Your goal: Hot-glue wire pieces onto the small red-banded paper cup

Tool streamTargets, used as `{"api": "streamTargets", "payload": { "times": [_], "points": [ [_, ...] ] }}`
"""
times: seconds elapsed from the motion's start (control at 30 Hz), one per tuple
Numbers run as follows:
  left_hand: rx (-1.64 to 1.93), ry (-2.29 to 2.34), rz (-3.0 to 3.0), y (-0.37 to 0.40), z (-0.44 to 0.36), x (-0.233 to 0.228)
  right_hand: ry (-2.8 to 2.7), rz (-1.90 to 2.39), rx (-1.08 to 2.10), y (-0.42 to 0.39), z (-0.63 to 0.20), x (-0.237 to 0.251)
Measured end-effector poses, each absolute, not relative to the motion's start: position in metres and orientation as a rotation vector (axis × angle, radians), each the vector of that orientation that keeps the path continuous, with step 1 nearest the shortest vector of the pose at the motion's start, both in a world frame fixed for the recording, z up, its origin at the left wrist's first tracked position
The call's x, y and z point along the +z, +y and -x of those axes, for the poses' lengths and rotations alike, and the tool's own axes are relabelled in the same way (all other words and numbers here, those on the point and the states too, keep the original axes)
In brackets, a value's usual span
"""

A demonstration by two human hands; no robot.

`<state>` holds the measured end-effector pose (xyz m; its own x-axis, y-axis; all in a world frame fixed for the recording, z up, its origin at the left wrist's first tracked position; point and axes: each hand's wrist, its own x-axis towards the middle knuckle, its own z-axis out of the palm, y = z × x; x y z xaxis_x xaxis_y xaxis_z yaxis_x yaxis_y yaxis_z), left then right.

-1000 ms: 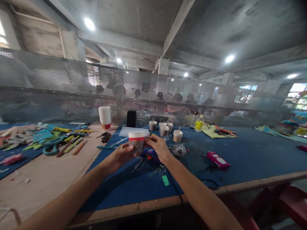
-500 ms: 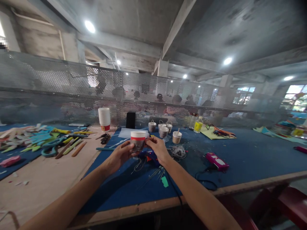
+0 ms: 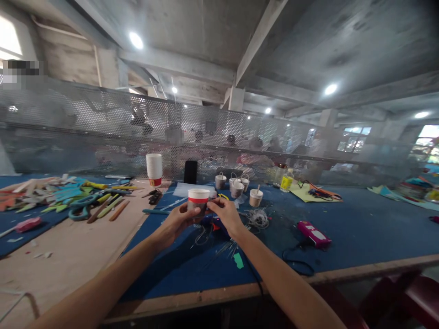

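A small paper cup [image 3: 198, 195] with a white rim, a red band and a grey-brown wrapped lower part is held upright over the blue mat. My left hand [image 3: 178, 223] is closed round its left side and underside, thumb on the front. The fingertips of my right hand [image 3: 224, 214] pinch together at the cup's right side, by the edge of the grey-brown wrap. Beneath my hands lies a dark blue tool with an orange part [image 3: 216, 225], partly hidden by the right hand. A tangle of thin grey wire [image 3: 258, 219] is beside the right hand.
Several small cups with handles [image 3: 236, 188] stand behind, near a tan cup [image 3: 255, 198] with a stick. At the left are stacked paper cups [image 3: 154, 170], scissors [image 3: 80, 208] and coloured scraps [image 3: 68, 192]. A magenta device [image 3: 313, 234] and a yellow-labelled bottle [image 3: 286, 181] are at right.
The view has shifted slightly, so the table things appear a little further right. Both hands keep their hold at the cup, with the right fingertips still at its side.
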<state>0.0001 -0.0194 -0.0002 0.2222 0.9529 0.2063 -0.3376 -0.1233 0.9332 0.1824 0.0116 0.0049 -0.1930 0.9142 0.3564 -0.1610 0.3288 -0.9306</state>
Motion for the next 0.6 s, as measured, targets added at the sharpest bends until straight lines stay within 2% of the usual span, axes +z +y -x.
{"api": "streamTargets", "payload": {
  "times": [0.43,0.6],
  "points": [
    [1.364,0.728,-1.057,-0.014,0.006,-0.003,-1.547,0.746,1.165,0.004,-0.182,0.008],
    [1.393,0.702,-0.958,-0.016,0.008,0.003,-1.719,0.751,1.051,0.0,-0.181,0.002]
  ]
}}
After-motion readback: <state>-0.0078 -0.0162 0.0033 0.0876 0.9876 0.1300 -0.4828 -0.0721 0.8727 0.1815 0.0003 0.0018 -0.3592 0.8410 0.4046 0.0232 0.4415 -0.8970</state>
